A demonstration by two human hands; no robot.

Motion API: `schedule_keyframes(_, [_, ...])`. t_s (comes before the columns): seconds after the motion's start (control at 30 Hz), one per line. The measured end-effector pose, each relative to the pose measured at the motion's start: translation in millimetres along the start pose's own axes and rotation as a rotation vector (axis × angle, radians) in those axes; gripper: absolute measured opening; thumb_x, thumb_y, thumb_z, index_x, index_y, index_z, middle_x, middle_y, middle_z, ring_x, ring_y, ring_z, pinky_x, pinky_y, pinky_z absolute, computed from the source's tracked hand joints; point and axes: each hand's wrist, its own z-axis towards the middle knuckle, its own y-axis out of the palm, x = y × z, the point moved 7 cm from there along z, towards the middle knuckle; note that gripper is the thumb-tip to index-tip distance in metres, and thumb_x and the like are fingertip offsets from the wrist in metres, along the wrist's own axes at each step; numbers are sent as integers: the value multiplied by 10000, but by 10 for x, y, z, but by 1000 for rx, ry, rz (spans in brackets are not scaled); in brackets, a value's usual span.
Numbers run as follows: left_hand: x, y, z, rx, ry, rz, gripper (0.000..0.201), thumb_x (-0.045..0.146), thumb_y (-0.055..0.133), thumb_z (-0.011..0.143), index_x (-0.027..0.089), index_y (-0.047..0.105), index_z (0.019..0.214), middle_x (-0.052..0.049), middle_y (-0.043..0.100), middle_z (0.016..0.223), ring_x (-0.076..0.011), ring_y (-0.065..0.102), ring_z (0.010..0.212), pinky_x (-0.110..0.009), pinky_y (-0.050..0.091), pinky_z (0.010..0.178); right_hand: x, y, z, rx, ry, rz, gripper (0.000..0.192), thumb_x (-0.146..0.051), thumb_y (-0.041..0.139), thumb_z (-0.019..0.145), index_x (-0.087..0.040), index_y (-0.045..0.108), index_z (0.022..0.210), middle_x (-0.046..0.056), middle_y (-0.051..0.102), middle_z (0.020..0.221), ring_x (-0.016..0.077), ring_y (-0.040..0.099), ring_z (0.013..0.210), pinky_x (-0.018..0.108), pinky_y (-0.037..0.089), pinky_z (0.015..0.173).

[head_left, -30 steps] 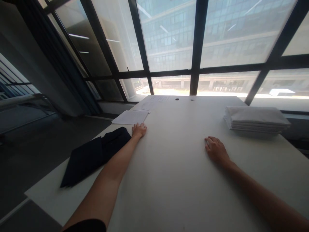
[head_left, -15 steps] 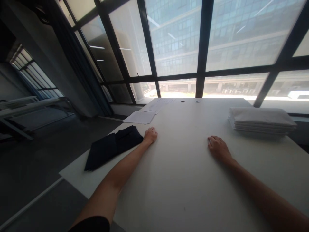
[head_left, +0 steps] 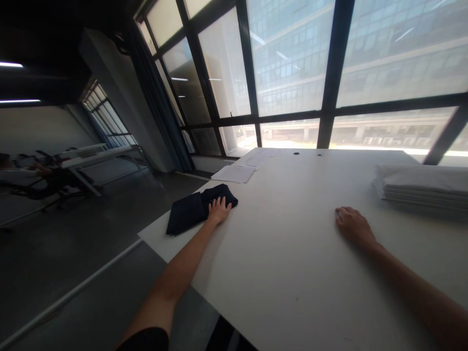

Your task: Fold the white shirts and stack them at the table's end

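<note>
A folded dark navy cloth (head_left: 186,213), perhaps a garment, lies near the left edge of the white table (head_left: 285,253). My left hand (head_left: 219,210) reaches over its right end, fingers spread, fingertips on the dark fabric. On the right half of the table rests my right hand (head_left: 353,225), palm down, with its fingers bent and close together. Whether anything is under those fingers is hidden. Beyond it, to the right, sits a stack of folded white cloth (head_left: 424,187), cut off by the frame's edge.
Sheets of paper (head_left: 234,173) lie at the table's far left. Two small dark round spots, one a cable hole (head_left: 296,153), show at the far edge. Large windows (head_left: 292,63) stand behind. At far left a person (head_left: 22,173) sits near other tables (head_left: 98,153).
My left hand has moved left onto the folded navy cloth, its fingers now spread. The view has turned left, bringing a seated person into sight. My right hand stays on the table.
</note>
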Motion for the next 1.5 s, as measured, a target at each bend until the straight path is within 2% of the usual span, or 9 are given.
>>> schedule_keyframes(0.27, [711,136,-557,-161,267,42,910,727,237,955,127,147,1634,-206,134,1682,-361,101,1557,-531,111,1226,-101,-97,-17,-17,19,-16,328,-223,449,974,-104,662,1194,177,667,1224,265,603,1080,348,425,941])
schedule_keyframes(0.6, [2709,247,-1954,-147,721,-196,932,756,332,917,162,222,1626,-177,171,1681,-368,65,1560,-553,56,1245,-209,-239,-112,12,193,308,419,-271,395,993,-117,640,1296,147,668,1310,243,599,1206,343,405,1062])
schedule_keyframes(0.73, [3410,301,-2225,-148,809,-262,943,681,390,916,73,219,1615,-223,152,1672,-392,41,1556,-555,54,1251,-197,-273,-237,80,259,502,430,-280,442,953,-128,635,1306,123,678,1301,219,613,1202,317,432,1059])
schedule_keyframes(0.83, [3747,343,-2299,-175,871,-290,927,587,431,911,10,211,1603,-248,152,1664,-388,57,1555,-534,61,1260,-231,-382,-383,159,229,400,401,-222,466,918,-130,670,1251,136,665,1293,232,583,1221,324,411,1084])
schedule_keyframes(1.0, [3774,161,-2189,-237,952,-344,644,370,365,960,42,439,1510,-194,405,1584,-286,337,1496,-395,248,1238,-418,-548,-523,138,119,90,422,-141,441,923,-106,663,1280,174,579,1406,279,486,1325,388,331,1151])
schedule_keyframes(1.13, [3533,-137,-1772,-184,853,-325,525,396,263,1039,198,740,1133,-131,725,1215,-257,645,1197,-368,444,1089,-695,-544,-551,52,5,57,423,-164,436,953,-98,652,1312,175,585,1407,283,496,1316,367,361,1123])
schedule_keyframes(1.27, [3275,-192,-1260,21,672,-241,475,433,411,1009,196,614,1367,-158,557,1473,-339,461,1401,-546,287,1188,-893,-441,-596,-21,-39,83,450,-270,446,999,-131,609,1395,148,536,1489,280,461,1380,387,328,1162])
schedule_keyframes(1.37, [3175,25,-1043,31,591,-179,622,494,479,972,205,445,1521,-167,370,1611,-395,291,1495,-644,204,1189,-934,-347,-615,-80,-41,93,506,-338,454,1011,-137,545,1466,150,439,1574,292,377,1458,417,275,1197])
schedule_keyframes(1.5, [3170,165,-995,28,577,-169,625,493,468,973,181,444,1514,-183,365,1610,-400,284,1497,-656,219,1179,-888,-284,-609,-105,32,64,525,-312,441,1001,-145,511,1494,147,381,1609,303,316,1495,463,226,1212])
